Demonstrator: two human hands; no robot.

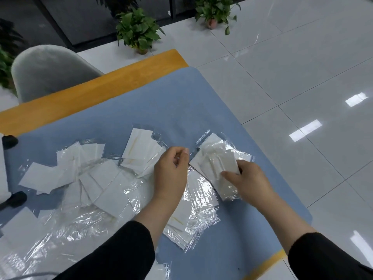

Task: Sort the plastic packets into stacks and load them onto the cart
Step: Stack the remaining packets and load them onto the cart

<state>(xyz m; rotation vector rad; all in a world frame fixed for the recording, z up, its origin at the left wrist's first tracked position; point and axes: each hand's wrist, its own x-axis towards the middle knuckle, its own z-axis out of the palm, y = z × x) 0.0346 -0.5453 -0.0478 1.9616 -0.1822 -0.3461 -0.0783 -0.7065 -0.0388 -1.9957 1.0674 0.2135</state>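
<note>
Blue mat (pixel 181 110), right hand (pixel 248 178) gripping packet stack (pixel 216 164), left hand (pixel 171 170) grip unclear

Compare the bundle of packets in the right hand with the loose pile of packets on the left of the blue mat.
The bundle is gathered into one overlapping stack, gripped by the right hand; the loose pile is fanned out at many angles, untouched. The bundle sits near the blue mat's right edge; the pile spreads wider. Both hold white inserts in clear plastic.

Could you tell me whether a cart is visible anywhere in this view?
No, the view shows only the packets on the blue mat, a grey chair, potted plants and tiled floor.
</note>
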